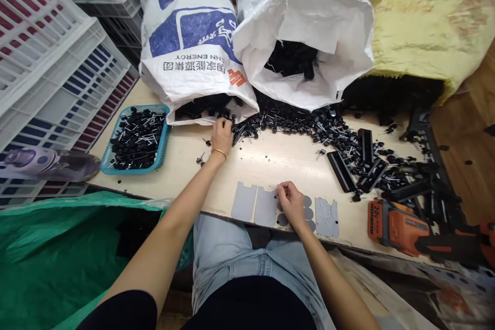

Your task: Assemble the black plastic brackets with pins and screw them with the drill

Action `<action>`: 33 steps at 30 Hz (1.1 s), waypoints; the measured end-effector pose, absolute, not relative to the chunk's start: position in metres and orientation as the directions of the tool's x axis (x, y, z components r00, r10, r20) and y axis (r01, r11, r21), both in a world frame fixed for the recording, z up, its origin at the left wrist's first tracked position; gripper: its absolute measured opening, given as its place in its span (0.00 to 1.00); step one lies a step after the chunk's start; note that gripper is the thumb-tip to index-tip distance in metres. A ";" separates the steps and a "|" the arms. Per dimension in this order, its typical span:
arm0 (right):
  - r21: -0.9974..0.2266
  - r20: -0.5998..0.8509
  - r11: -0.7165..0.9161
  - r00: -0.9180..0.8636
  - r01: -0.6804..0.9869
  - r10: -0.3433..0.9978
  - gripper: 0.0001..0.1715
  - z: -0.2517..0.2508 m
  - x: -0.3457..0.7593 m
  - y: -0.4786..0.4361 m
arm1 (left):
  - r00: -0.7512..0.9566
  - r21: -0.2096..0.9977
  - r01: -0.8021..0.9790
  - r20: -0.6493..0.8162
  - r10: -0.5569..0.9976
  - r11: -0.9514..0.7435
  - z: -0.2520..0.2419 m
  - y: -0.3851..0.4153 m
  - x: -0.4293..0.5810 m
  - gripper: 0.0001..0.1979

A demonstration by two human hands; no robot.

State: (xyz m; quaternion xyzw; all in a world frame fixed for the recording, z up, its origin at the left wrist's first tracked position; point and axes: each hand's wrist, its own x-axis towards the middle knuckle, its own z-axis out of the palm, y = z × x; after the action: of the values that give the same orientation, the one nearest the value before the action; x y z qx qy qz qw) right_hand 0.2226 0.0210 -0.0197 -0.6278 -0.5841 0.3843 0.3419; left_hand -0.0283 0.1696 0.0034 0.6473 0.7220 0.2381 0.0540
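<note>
My left hand (222,135) reaches to the mouth of a printed white sack (201,67), beside black parts with metal pins. Its fingers are curled down, and what they grip, if anything, is hidden. Close to the table's front edge, my right hand (291,203) has thumb and fingertips pinched together above grey die-cut sheets (266,206) and round grey discs (308,213). Anything in that pinch is too small to name. A heap of black pinned parts (294,122) stretches along the back of the wooden table (193,185).
A blue basket (165,136) full of black pinned parts stands at left, near a purple-capped bottle (50,162). An open white sack (348,56) and a yellow sack (421,26) stand behind. Black rectangular blocks (342,171) and an orange power tool (398,224) lie at right.
</note>
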 end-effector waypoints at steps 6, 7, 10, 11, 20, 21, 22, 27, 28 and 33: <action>-0.808 0.032 0.020 0.010 0.589 0.999 0.12 -0.005 0.232 0.085 | -0.184 0.467 0.884 0.281 0.942 0.033 -0.021 0.158 0.006 0.38; -0.761 0.081 0.040 0.035 0.647 0.996 0.12 -0.004 0.242 0.094 | -0.237 0.503 0.862 0.300 0.924 0.057 -0.023 0.159 0.004 0.38; -0.535 0.245 -0.001 0.156 0.845 0.957 0.13 -0.006 0.284 0.110 | -0.324 0.617 0.784 0.310 0.894 0.071 -0.032 0.158 -0.002 0.36; -0.446 0.286 -0.060 0.205 0.893 0.936 0.16 -0.008 0.298 0.112 | -0.325 0.647 0.761 0.312 0.893 0.050 -0.036 0.156 -0.001 0.34; -0.274 0.273 0.100 -0.022 0.957 0.962 0.16 -0.029 0.298 0.136 | -0.284 0.810 0.581 0.295 0.912 -0.081 -0.057 0.127 0.042 0.17; -0.297 0.257 0.163 -0.086 0.941 0.963 0.16 -0.028 0.291 0.143 | -0.283 0.812 0.578 0.298 0.912 -0.086 -0.056 0.126 0.041 0.14; -0.325 0.242 0.205 -0.129 0.923 0.962 0.15 -0.026 0.286 0.150 | -0.286 0.812 0.577 0.304 0.908 -0.090 -0.055 0.126 0.038 0.12; -0.458 0.197 0.160 -0.076 0.874 0.977 0.14 -0.016 0.284 0.163 | -0.387 0.747 0.663 0.297 0.873 0.040 -0.044 0.116 0.018 0.08; -0.467 0.183 0.132 -0.051 0.874 0.982 0.15 -0.015 0.287 0.163 | -0.411 0.706 0.703 0.304 0.860 0.087 -0.041 0.112 0.018 0.09; -0.569 0.051 -0.027 0.068 0.822 0.996 0.24 -0.009 0.304 0.159 | -0.246 0.499 0.864 0.308 0.919 0.065 -0.025 0.103 0.038 0.16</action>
State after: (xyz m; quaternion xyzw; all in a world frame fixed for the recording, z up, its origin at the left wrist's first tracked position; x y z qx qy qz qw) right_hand 0.3042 0.1591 -0.0088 -0.6920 -0.6570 0.1859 0.2346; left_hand 0.0383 0.1030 -0.0252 0.6122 0.7282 0.3047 0.0449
